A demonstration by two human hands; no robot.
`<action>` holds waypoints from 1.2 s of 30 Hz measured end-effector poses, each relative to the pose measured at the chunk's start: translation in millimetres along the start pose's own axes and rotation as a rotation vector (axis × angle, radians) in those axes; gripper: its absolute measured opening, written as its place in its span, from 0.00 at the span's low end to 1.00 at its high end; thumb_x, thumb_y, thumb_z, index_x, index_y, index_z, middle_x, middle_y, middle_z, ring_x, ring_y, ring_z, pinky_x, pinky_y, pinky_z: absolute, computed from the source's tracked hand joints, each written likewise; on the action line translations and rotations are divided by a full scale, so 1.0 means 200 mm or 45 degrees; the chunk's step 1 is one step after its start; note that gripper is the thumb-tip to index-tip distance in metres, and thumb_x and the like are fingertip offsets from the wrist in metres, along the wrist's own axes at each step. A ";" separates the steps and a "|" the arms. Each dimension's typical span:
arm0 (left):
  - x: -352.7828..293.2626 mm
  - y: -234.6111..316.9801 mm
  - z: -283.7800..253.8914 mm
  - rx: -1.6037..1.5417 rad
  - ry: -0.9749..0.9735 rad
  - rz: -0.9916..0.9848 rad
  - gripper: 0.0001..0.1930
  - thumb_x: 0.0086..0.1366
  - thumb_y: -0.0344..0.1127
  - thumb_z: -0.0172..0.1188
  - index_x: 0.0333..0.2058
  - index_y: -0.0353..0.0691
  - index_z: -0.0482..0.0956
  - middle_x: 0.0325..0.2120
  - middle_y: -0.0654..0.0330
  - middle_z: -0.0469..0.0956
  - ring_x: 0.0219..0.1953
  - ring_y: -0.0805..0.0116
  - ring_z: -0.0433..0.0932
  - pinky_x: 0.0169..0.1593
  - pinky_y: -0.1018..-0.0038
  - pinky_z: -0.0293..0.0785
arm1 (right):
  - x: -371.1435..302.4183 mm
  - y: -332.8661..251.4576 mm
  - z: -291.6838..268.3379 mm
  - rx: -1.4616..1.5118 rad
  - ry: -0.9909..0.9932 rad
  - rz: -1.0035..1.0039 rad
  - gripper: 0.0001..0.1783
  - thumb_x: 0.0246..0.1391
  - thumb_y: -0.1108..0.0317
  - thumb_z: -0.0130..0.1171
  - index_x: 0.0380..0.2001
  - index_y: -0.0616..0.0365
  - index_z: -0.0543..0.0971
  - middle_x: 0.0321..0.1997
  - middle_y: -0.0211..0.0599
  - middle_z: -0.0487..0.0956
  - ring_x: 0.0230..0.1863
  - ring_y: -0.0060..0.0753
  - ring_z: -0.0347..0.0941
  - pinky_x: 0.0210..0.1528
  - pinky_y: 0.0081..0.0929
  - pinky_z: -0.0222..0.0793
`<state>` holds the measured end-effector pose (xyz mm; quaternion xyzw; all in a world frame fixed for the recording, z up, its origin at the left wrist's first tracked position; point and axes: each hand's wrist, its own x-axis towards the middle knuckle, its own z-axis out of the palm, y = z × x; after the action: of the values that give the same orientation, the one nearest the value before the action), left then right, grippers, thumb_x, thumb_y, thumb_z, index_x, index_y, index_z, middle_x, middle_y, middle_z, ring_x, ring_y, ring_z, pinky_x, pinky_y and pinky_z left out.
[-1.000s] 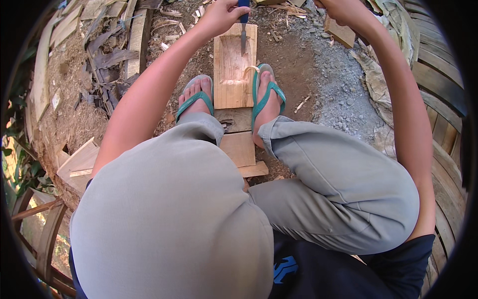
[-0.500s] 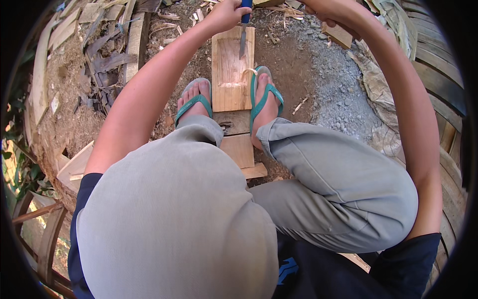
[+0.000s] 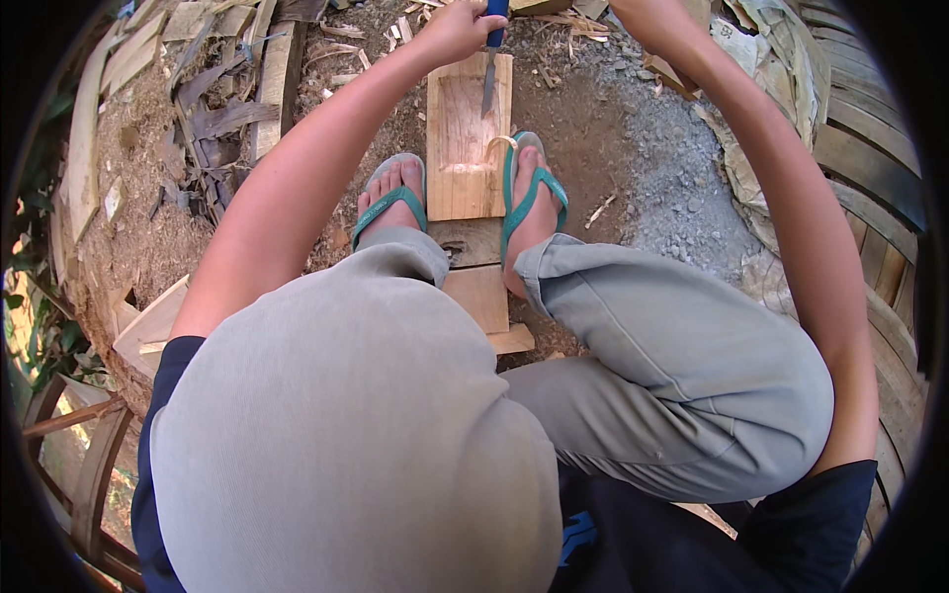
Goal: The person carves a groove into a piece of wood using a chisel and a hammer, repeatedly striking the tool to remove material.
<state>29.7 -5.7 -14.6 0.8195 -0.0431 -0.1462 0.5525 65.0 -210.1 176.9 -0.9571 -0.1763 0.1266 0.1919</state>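
My left hand (image 3: pixel 461 32) is closed round the blue handle of a chisel (image 3: pixel 489 84) at the top of the view. The blade slants down into a shallow recess carved in a pale wooden block (image 3: pixel 470 198). A thin curled shaving (image 3: pixel 502 144) rises at the block's right edge, by my right foot. My right hand (image 3: pixel 660 22) is up at the top edge, right of the chisel and apart from it, fingers curled; what it grips is hidden or cut off. My feet in green flip-flops (image 3: pixel 539 193) flank the block.
More wooden pieces (image 3: pixel 479 296) lie under and behind the block, between my legs. Wood strips and dark scraps (image 3: pixel 213 119) are heaped at left. Grey gravel (image 3: pixel 682 198) and crumpled sheeting (image 3: pixel 741 168) lie at right, beside curved slats (image 3: pixel 870 148). Chips litter the ground ahead.
My right hand has shifted slightly, its forearm straighter and farther inward. The chisel stays in my left hand with its blade in the recess. The whole view has drifted slightly.
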 end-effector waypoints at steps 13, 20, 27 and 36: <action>-0.29 0.00 -0.04 -0.045 0.108 0.178 0.17 0.71 0.48 0.61 0.46 0.42 0.86 0.28 0.59 0.85 0.30 0.71 0.81 0.39 0.70 0.75 | -0.09 -0.21 -0.15 0.205 -0.247 0.432 0.23 0.73 0.55 0.48 0.66 0.43 0.75 0.21 0.24 0.72 0.18 0.19 0.64 0.20 0.28 0.63; -0.13 0.04 -0.01 0.080 -0.014 0.060 0.18 0.74 0.45 0.56 0.48 0.35 0.84 0.40 0.59 0.88 0.45 0.69 0.85 0.53 0.71 0.77 | -0.08 -0.19 -0.08 0.073 -0.049 -0.129 0.21 0.69 0.59 0.52 0.58 0.57 0.79 0.37 0.52 0.85 0.39 0.33 0.79 0.46 0.37 0.73; -0.08 -0.05 0.00 0.013 0.065 0.098 0.15 0.70 0.41 0.57 0.40 0.34 0.85 0.29 0.49 0.85 0.34 0.59 0.85 0.43 0.62 0.77 | -0.05 -0.22 -0.10 -0.042 -0.172 0.237 0.20 0.69 0.58 0.52 0.56 0.55 0.81 0.34 0.48 0.84 0.37 0.40 0.80 0.43 0.41 0.74; -0.11 -0.07 -0.07 0.064 0.024 0.013 0.15 0.70 0.41 0.57 0.42 0.35 0.85 0.30 0.47 0.85 0.36 0.57 0.85 0.44 0.62 0.77 | -0.03 -0.44 -0.16 -0.190 -0.552 0.578 0.19 0.70 0.60 0.50 0.58 0.51 0.81 0.30 0.41 0.82 0.30 0.30 0.75 0.37 0.36 0.74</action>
<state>12.1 18.0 -18.9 0.8341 -0.0458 -0.1346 0.5329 44.3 -147.9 243.4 -0.9342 -0.0040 0.3538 0.0460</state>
